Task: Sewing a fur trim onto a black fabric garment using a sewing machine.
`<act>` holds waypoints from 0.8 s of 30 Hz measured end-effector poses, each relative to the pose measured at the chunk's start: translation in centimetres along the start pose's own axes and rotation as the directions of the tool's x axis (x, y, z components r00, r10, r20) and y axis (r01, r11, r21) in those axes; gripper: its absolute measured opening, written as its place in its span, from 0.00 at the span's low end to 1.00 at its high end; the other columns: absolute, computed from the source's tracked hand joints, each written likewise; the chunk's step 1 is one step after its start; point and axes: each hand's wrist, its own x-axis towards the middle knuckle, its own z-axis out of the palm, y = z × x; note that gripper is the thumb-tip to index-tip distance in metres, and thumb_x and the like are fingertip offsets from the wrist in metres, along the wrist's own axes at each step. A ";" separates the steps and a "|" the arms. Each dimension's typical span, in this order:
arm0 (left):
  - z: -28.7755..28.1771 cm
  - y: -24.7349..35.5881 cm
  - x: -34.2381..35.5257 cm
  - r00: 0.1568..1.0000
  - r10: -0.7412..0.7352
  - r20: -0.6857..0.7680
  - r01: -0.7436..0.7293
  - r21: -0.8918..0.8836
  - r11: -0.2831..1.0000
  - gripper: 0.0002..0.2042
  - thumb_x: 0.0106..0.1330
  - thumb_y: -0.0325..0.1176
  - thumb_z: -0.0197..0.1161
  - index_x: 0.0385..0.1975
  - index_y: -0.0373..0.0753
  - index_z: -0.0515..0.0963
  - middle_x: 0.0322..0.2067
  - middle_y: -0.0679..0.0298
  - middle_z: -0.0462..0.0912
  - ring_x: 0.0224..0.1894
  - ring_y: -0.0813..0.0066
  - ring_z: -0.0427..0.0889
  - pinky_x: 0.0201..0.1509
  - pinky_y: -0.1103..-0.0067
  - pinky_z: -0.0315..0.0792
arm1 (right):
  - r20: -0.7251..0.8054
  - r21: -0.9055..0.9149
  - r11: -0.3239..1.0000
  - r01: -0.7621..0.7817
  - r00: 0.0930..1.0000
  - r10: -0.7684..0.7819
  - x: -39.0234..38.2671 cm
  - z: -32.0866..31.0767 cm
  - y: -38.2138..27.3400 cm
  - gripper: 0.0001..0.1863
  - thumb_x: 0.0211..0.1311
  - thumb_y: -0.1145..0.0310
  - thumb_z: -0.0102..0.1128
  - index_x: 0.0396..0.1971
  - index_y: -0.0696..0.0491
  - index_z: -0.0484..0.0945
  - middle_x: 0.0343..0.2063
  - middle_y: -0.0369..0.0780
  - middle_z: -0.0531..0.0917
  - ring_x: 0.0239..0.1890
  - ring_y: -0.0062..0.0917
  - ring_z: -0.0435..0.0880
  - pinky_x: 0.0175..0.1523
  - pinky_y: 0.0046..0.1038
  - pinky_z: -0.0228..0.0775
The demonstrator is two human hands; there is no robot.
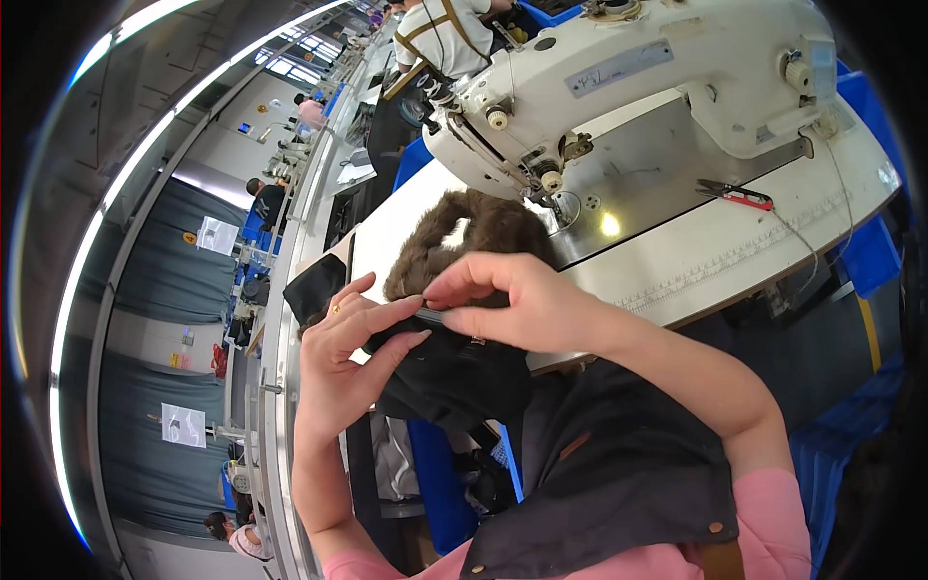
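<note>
My left hand (350, 350) pinches the edge of a black cloth piece (449, 379) between thumb and fingers; a ring shows on one finger. Close beside it, my right hand (522, 304) grips the same edge with thumb and fingertips, so a short stretch of folded edge lies between the two hands. Brown fur fabric (507, 230) is bunched on the table just beyond my fingers, up against the sewing machine's needle area. Whether the fur is joined to the black cloth is hidden by my hands. The cloth's lower part hangs down in front of my apron.
A white sewing machine (619, 72) stands on the white table (667, 290), which has a ruler scale along its near edge. Red-and-black thread snips (737, 193) lie on its right. Blue bins (865, 256) flank the table. Other people (447, 37) work farther off.
</note>
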 end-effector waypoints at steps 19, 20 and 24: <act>1.2 -0.4 -1.0 0.979 -0.201 0.034 0.203 -0.256 0.945 0.10 0.52 0.17 0.71 0.35 0.33 0.84 0.34 0.61 0.86 0.45 0.67 0.84 0.59 0.72 0.73 | -0.098 -0.697 0.662 0.277 0.877 -0.470 -4.3 -0.6 3.8 0.24 0.54 0.72 0.66 0.53 0.50 0.74 0.40 0.30 0.85 0.48 0.26 0.77 0.58 0.33 0.63; 1.1 -0.1 -0.7 0.979 -0.201 0.038 0.204 -0.253 0.946 0.10 0.52 0.17 0.71 0.35 0.33 0.84 0.34 0.61 0.86 0.45 0.67 0.84 0.59 0.72 0.73 | -0.102 -0.694 0.665 0.276 0.877 -0.470 -4.4 -0.5 3.7 0.24 0.54 0.72 0.66 0.53 0.50 0.74 0.40 0.30 0.85 0.48 0.26 0.77 0.58 0.33 0.63; 0.5 0.5 0.7 0.984 -0.169 0.063 0.177 -0.144 0.974 0.11 0.53 0.18 0.71 0.37 0.34 0.84 0.35 0.60 0.86 0.48 0.66 0.84 0.55 0.74 0.74 | -0.189 -0.652 0.718 0.243 0.865 -0.464 -4.6 0.0 3.8 0.20 0.53 0.72 0.68 0.47 0.50 0.75 0.39 0.31 0.84 0.46 0.28 0.78 0.57 0.33 0.64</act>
